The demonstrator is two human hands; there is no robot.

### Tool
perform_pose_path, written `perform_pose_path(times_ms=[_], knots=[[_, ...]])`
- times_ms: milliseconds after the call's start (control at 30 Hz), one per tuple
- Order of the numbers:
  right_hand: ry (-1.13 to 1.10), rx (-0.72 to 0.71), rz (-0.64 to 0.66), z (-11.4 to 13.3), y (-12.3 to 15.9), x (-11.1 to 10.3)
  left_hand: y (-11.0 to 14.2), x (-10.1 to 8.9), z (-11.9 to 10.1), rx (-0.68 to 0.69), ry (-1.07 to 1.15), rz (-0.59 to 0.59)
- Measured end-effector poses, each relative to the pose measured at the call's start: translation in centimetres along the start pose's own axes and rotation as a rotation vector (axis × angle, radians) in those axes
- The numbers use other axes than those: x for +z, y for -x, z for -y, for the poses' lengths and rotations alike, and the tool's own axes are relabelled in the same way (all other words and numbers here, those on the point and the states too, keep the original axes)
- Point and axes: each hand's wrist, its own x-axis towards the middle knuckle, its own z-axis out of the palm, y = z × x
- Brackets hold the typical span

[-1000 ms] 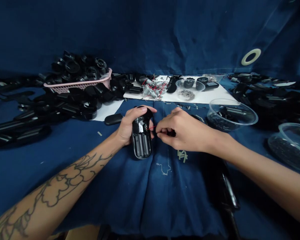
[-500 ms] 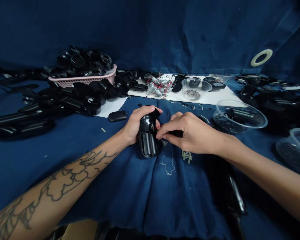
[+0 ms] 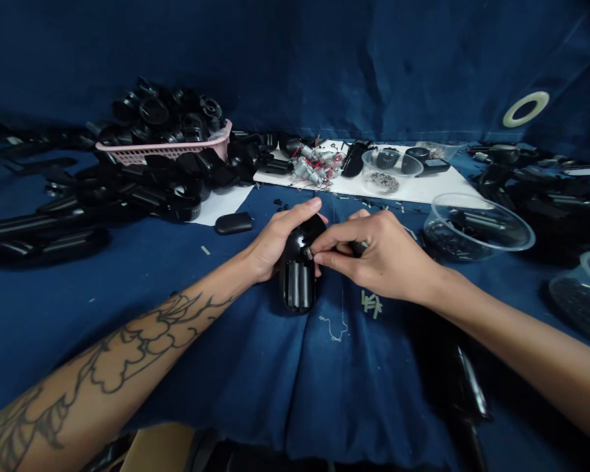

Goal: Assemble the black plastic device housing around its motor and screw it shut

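Black piece: rests on blue worktop.
Left hand: clamped around black casing, center.
Black casing: ribbed bay exposed, work apparently unfinished.
Right hand: fingertips pinching small part at casing's opening.

Bears a dark outline tattoo behind the left hand: pointed, curling strokes nearest the wrist, scalloped, cloud-like lobes farther back, then lined leaf shapes. Runs bare-armed behind the right hand.
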Motion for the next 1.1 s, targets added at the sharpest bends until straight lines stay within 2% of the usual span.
perform_pose_path(times_ms=[100, 233, 333, 433, 567, 767, 900, 1000, 1100], knots=[[0.009, -0.039, -0.039, 0.0, -0.2, 0.3, 0.2, 0.3, -0.2, -0.022, -0.007, -0.001], [-0.002, -0.071, 0.043, 0.0, -0.1, 0.5, 0.3, 0.4, -0.2, -0.073, 0.02, -0.055], [0.158, -0.124, 0.076, -0.1, 0.2, 0.6, 0.3, 0.6, -0.1, -0.112, 0.046, -0.05], [0.335, -0.172, 0.073, -0.1, 0.5, 0.8, 0.3, 1.0, 0.0, -0.147, 0.084, -0.121], [0.396, -0.19, 0.081, -0.1, 0.5, 0.8, 0.3, 1.4, 0.0, -0.115, 0.123, -0.229], [0.474, -0.203, 0.1, -0.2, 0.6, 0.8, 0.3, 1.4, 0.1, -0.113, 0.099, -0.249], [0.546, -0.212, 0.126, 0.0, 0.6, 1.1, 0.3, 1.7, 0.0, -0.095, 0.09, -0.309], [0.514, -0.226, 0.127, 0.0, 0.6, 1.3, 0.3, 1.8, 0.0, -0.079, 0.081, -0.326], [0.382, -0.201, 0.105, -0.1, 0.7, 1.3, 0.2, 1.7, 0.1, -0.063, 0.062, -0.321]])
